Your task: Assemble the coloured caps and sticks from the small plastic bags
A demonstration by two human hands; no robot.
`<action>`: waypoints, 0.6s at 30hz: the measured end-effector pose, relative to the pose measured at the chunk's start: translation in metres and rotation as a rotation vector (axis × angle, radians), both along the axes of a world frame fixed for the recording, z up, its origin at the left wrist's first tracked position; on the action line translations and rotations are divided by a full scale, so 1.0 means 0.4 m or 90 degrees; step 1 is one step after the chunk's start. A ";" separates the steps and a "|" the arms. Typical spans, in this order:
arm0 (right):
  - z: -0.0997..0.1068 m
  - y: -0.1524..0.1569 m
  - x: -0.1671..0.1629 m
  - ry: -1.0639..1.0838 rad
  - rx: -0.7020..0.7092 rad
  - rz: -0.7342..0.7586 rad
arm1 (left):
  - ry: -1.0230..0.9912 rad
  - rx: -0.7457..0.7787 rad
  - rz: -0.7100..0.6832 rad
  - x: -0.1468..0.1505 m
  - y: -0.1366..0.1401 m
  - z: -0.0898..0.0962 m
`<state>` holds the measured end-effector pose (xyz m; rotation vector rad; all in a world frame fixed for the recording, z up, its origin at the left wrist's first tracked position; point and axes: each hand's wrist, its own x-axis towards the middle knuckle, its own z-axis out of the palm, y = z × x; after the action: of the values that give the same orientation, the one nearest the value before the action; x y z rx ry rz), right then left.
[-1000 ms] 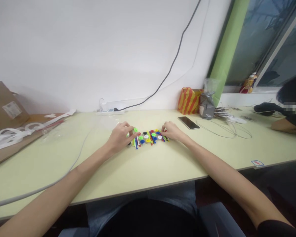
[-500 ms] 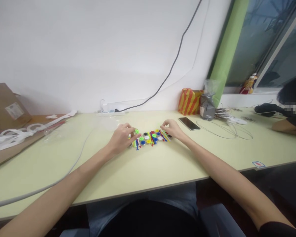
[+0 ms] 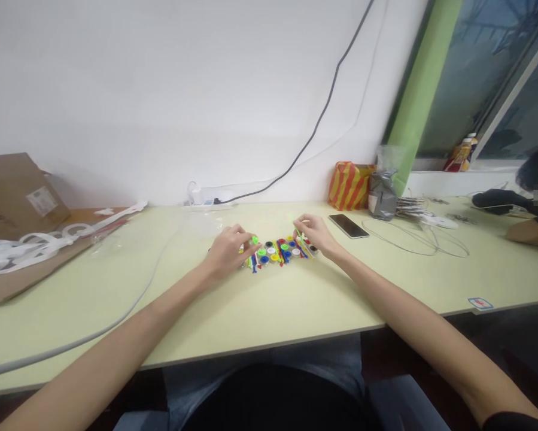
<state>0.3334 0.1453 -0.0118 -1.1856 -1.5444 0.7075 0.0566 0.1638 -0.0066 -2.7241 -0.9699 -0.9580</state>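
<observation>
A row of small round pieces with coloured caps lies on the table, with thin coloured plastic sticks set between them. Around the left end of this row my left hand is closed, thumb and forefinger close to a bright green cap. Above the right end, my right hand pinches a thin green stick between thumb and fingers. The lower end of that stick is close to the row; whether it touches cannot be made out. My left hand hides the leftmost pieces.
A phone lies right of my right hand. Behind it stand a striped bag and a grey pouch. A cable, white strips and a cardboard box are at left. Another person's arm rests far right.
The green stick now shows in my right hand's fingers, above the row's right end. My left hand stays at the left end. The whole view has shifted slightly.
</observation>
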 end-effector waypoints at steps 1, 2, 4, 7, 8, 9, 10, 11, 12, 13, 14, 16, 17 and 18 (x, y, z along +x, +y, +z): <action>0.001 -0.001 0.000 0.010 -0.003 0.000 | 0.000 0.001 -0.002 0.000 0.000 0.000; 0.002 -0.001 0.000 0.019 -0.004 0.002 | -0.001 0.000 -0.003 0.000 0.000 0.000; 0.001 0.000 -0.002 0.033 -0.010 0.005 | -0.002 -0.004 -0.005 0.001 -0.002 0.002; -0.004 0.004 -0.006 0.055 -0.031 0.008 | 0.002 -0.009 -0.004 0.003 -0.007 0.006; -0.005 0.004 -0.007 0.065 -0.033 0.011 | 0.004 -0.008 -0.006 0.003 -0.009 0.007; -0.007 0.004 -0.010 0.075 -0.032 0.019 | 0.006 -0.007 -0.009 0.003 -0.010 0.008; -0.007 0.003 -0.013 0.083 -0.028 0.031 | 0.007 -0.005 -0.014 0.004 -0.010 0.009; -0.007 0.001 -0.016 0.091 -0.021 0.047 | 0.010 -0.002 -0.021 0.004 -0.010 0.009; -0.006 -0.002 -0.020 0.098 -0.012 0.066 | 0.012 0.001 -0.026 0.004 -0.010 0.008; -0.004 -0.006 -0.026 0.105 -0.002 0.086 | 0.014 0.005 -0.030 0.004 -0.009 0.008; -0.002 -0.010 -0.032 0.113 0.010 0.108 | 0.017 0.008 -0.033 0.004 -0.007 0.006; 0.002 -0.020 -0.049 0.139 0.031 0.156 | 0.023 0.014 -0.036 0.006 -0.004 0.003; 0.003 -0.024 -0.059 0.153 0.036 0.184 | 0.023 0.016 -0.037 0.006 -0.003 0.001; 0.005 -0.028 -0.070 0.164 0.036 0.213 | 0.023 0.017 -0.039 0.007 -0.003 0.000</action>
<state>0.3056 0.1343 -0.0099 -0.7650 -1.5451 0.9882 0.0595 0.1627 -0.0065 -2.7537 -0.8672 -0.9205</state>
